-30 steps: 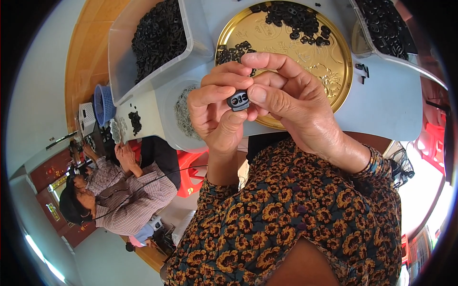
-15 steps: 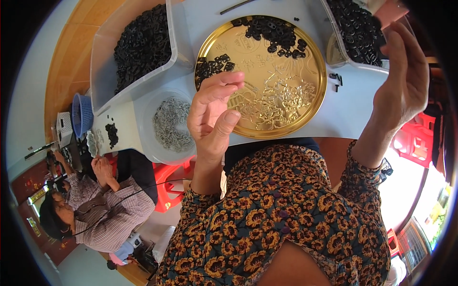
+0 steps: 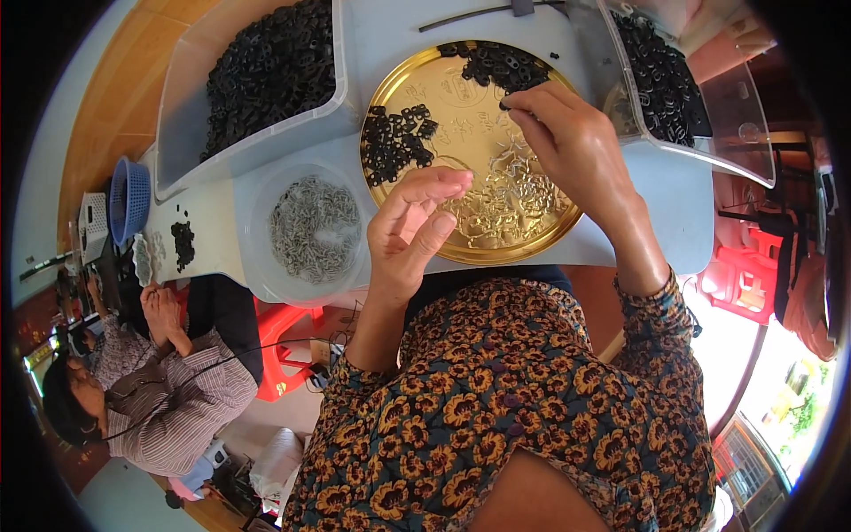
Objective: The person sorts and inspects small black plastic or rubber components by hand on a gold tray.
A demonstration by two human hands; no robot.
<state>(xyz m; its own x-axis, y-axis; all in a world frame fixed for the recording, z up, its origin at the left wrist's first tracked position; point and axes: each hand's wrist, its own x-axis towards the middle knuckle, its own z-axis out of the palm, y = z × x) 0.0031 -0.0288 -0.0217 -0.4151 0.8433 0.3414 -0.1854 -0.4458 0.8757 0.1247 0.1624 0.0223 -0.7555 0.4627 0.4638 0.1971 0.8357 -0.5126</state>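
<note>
A round gold tray (image 3: 383,96) lies on the table before me. Small black two-holed parts (image 3: 507,66) are heaped at its far edge, and another pile of black pieces (image 3: 397,137) sits at its left. Thin silver metal pins (image 3: 519,197) are scattered over its near right half. Above the tray's right side, my right hand (image 3: 572,137) pinches a small dark piece at its fingertips. My left hand (image 3: 403,235) hovers over the near left rim, its fingers curved and the thumb apart from them; I see nothing between them.
Left of the tray stand a large clear bin (image 3: 341,53) of black parts and a round tub (image 3: 259,232) of metal pins. Another bin (image 3: 700,152) of black parts is at right. A dark rod (image 3: 465,16) lies beyond the tray. A co-worker (image 3: 168,381) sits at left.
My right hand has come from beside the right bin, leftward and down over the tray. My left hand has shifted slightly right and nearer. The view has turned a little.
</note>
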